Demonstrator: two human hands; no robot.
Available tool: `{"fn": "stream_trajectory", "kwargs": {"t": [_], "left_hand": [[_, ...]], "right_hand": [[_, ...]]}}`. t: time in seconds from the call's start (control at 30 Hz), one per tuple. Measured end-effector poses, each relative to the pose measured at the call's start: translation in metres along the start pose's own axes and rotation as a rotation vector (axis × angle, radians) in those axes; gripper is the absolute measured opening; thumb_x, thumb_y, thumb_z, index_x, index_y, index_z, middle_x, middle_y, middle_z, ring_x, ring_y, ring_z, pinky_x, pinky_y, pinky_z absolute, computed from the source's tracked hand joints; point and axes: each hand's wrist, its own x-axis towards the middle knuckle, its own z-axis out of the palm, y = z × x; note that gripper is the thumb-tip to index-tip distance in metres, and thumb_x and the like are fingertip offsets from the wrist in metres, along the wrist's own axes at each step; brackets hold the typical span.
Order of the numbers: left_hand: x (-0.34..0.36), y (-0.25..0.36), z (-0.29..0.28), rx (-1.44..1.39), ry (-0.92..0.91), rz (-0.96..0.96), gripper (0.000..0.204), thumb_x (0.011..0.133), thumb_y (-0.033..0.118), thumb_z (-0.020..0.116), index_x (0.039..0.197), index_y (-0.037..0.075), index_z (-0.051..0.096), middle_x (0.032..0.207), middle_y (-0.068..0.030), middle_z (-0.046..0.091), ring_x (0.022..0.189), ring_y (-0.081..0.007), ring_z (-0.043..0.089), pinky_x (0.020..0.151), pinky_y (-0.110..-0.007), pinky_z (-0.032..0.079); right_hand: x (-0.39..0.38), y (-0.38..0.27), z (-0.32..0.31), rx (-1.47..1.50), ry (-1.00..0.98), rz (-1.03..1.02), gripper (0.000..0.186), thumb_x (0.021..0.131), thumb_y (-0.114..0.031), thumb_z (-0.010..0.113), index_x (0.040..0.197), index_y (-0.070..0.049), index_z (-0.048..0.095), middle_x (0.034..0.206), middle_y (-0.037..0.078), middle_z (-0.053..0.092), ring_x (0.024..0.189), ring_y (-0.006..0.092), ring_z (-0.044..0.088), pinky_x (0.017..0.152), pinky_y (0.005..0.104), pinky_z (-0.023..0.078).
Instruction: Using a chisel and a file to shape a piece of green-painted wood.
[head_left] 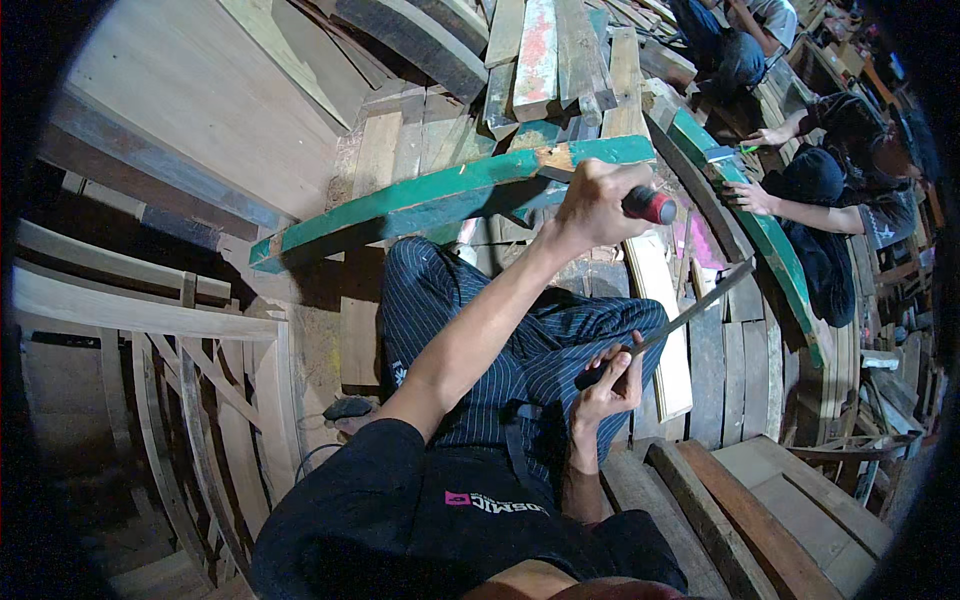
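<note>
My left hand [600, 200] is closed around a dark cylinder with a red end [650, 205], raised above a long, curved green-painted beam [410, 205]. Its kind does not show clearly. A bare patch of wood shows on the beam beside this hand. Lower and to the right, near my knee, my right hand [607, 390] grips the dark handle of a long, narrow metal blade [695, 312]. The blade slants up and away to the right. I cannot tell whether it is a file or a knife. Both tools are apart from each other.
Two co-workers sit at the upper right; one has hands on another green beam [780, 250]. Planks [535, 60] are stacked ahead. A pale board [660, 350] lies beside my knee. At left stand wooden frames [150, 310] and a large panel [200, 110]; more beams [740, 510] lie lower right.
</note>
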Motion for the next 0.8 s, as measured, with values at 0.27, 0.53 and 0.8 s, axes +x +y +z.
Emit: {"fn": "stream_trajectory", "kwargs": {"t": [0.27,0.53,0.8], "left_hand": [[0.003,-0.006,0.001,0.013,0.115,-0.019,0.025,0.06,0.013,0.077,0.073,0.005,0.058,0.058,-0.0135,0.057,0.054,-0.0295,0.061,0.049,-0.038,0.045],[0.001,-0.005,0.0,-0.014,0.005,-0.07,0.023,0.062,0.012,0.078,0.074,0.004,0.06,0.062,-0.013,0.061,0.057,-0.029,0.063,0.052,-0.035,0.047],[0.0,-0.005,0.003,0.038,0.03,0.04,0.024,0.059,0.009,0.077,0.075,0.006,0.059,0.062,-0.0121,0.059,0.058,-0.0298,0.064,0.052,-0.037,0.046]], "right_hand": [[0.014,-0.005,0.004,-0.377,-0.087,-0.106,0.025,0.094,-0.005,0.057,0.112,0.013,0.06,0.073,0.009,0.055,0.058,0.0121,0.049,0.052,0.0248,0.039],[0.019,-0.008,0.003,-0.355,-0.095,-0.047,0.026,0.095,-0.002,0.055,0.114,0.014,0.058,0.076,0.008,0.057,0.06,0.0107,0.048,0.053,0.0245,0.04],[0.013,-0.02,-0.005,-0.058,0.094,-0.058,0.037,0.102,-0.019,0.049,0.118,0.014,0.054,0.072,0.007,0.05,0.06,0.0116,0.047,0.053,0.0255,0.041]]}}
